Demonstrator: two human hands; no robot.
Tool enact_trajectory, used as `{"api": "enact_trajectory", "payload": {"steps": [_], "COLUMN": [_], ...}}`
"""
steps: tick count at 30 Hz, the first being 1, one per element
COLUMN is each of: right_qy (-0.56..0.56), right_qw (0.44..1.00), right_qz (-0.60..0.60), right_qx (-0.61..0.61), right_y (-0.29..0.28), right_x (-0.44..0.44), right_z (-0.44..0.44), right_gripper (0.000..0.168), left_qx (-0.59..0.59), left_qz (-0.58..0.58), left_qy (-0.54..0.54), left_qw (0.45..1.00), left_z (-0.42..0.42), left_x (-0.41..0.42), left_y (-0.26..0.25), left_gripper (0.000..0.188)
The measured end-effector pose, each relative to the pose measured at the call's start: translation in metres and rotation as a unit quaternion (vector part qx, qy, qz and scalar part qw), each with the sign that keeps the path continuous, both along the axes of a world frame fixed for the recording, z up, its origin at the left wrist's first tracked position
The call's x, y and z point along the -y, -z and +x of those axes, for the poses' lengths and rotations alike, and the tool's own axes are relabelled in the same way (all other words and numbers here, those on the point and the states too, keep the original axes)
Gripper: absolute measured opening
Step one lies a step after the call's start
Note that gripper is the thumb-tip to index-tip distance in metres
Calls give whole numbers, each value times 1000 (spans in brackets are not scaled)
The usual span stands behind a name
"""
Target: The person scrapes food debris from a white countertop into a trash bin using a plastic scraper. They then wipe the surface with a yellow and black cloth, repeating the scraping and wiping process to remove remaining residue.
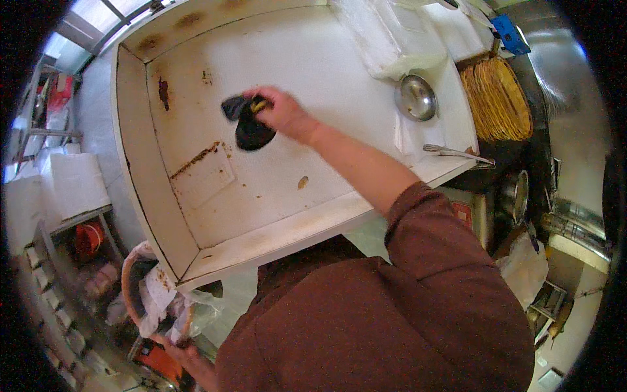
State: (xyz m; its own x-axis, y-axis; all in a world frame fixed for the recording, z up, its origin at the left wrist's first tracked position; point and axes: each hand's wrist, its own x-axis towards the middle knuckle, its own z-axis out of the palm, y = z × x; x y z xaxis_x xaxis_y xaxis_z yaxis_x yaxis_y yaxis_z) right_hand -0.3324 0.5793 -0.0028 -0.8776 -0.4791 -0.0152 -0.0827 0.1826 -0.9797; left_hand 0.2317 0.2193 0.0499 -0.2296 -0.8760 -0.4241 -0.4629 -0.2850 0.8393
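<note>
My right hand [279, 110] reaches over a shallow white worktop with raised edges [274, 171]. Its fingers close around a dark, soft-looking item [254, 132], perhaps a cloth, and motion blurs it. A yellowish bit [259, 105] shows by the fingers; I cannot tell what it is. Brown stains and worn patches [196, 159] mark the worktop's left part. Low at the left, my left hand [188, 360] hangs beside the worktop, below a hooped tan handle [130, 279] wrapped in white material. The left hand is blurred, and whether it touches anything is unclear.
To the right are a round metal bowl or lid [416, 98], metal tongs [458, 153], a plastic-covered container [397, 44] and stacked yellow-brown sheets [494, 100]. A blue box [510, 34] stands beyond. White boxes [73, 181] rest on a left-hand rack.
</note>
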Motion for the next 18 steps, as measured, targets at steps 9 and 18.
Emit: {"api": "enact_trajectory", "payload": {"steps": [9, 18], "right_qy": [245, 17], "right_qw": [813, 1000], "right_qz": [478, -9], "right_qx": [-224, 24], "right_y": [73, 29], "right_x": [-114, 64], "right_z": [-144, 10], "right_gripper": [39, 39], "left_qx": [30, 67], "left_qz": [-32, -126], "left_qy": [4, 74], "left_qw": [999, 987], "left_z": [19, -20], "left_x": [-19, -44], "left_y": [1, -35], "left_gripper": [75, 81]}}
